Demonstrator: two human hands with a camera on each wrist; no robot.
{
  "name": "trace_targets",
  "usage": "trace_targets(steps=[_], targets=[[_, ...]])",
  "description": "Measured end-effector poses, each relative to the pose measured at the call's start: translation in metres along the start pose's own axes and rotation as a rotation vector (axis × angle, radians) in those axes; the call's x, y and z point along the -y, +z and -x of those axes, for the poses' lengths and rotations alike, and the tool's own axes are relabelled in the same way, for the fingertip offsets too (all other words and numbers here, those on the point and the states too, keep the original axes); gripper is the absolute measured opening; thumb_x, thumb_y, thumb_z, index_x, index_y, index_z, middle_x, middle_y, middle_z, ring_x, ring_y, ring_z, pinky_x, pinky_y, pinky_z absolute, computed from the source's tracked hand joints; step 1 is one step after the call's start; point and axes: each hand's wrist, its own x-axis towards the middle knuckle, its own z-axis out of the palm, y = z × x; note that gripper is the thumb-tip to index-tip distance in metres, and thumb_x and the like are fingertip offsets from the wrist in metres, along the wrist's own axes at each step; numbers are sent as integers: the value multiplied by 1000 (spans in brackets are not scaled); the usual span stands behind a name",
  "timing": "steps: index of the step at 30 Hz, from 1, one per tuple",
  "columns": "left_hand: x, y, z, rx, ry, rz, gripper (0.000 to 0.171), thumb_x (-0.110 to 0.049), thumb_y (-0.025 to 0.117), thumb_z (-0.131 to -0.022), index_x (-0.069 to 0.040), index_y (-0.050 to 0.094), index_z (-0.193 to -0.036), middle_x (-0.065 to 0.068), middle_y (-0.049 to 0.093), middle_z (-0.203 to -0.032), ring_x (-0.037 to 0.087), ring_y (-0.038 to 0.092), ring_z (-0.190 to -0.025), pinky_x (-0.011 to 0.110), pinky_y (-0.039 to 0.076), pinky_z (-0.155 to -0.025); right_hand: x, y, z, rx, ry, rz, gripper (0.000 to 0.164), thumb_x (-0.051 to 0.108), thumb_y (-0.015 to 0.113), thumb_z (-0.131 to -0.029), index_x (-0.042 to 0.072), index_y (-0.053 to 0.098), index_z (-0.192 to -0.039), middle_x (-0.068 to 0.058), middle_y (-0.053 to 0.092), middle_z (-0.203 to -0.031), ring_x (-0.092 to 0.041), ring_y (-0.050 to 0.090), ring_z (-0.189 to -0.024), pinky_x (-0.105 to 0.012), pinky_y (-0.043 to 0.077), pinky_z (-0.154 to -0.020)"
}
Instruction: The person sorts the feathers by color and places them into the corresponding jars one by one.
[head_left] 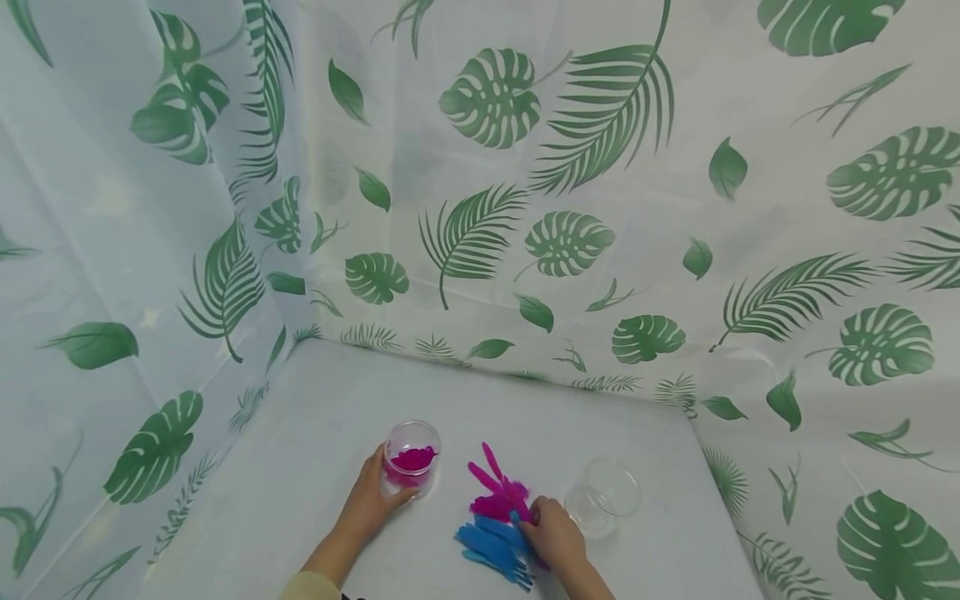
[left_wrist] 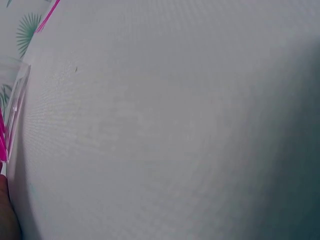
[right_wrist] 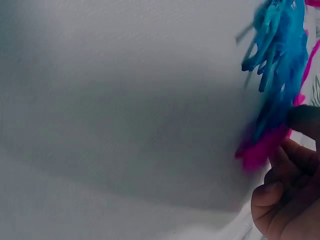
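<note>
My left hand [head_left: 367,500] curls round a clear plastic cup [head_left: 412,425] standing on the white surface. Magenta feathers [head_left: 411,461] lie inside the cup; only its edge shows in the left wrist view. To the right, my right hand [head_left: 557,533] pinches a magenta feather [right_wrist: 262,149] between thumb and fingers. Frayed blue feathers [head_left: 491,546] lie against it, and more magenta feathers [head_left: 501,496] spread just beyond. How many feathers the fingertips hold is hidden.
A second clear round container [head_left: 615,487] sits just right of my right hand. White sheets [head_left: 495,208] printed with green leaves rise as walls at the back, left and right of the white tabletop [head_left: 337,400].
</note>
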Motion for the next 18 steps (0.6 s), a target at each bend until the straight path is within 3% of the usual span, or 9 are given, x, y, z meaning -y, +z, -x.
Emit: trace_targets(steps=[6,18], targets=[[-2,-1,0,-3,8,1,107,-50,82,-75,-8,23,-155,22,41,-150,42,39,-141,58,36,-113,-1,1,-5,-9,10,-29,9,20,71,-89,13,66,-87,1,60,-72,-13,54,-67,-33,52,-66],[-1,0,0,0,1,-10,108,-53,80,-76,-6,22,-155,22,41,-150,42,40,-140,58,36,-112,-8,-7,-6,-32,-13,-177,7,18,75,-85,14,70,-89,3,67,-78,-11,60,-71,-36,57,-71]])
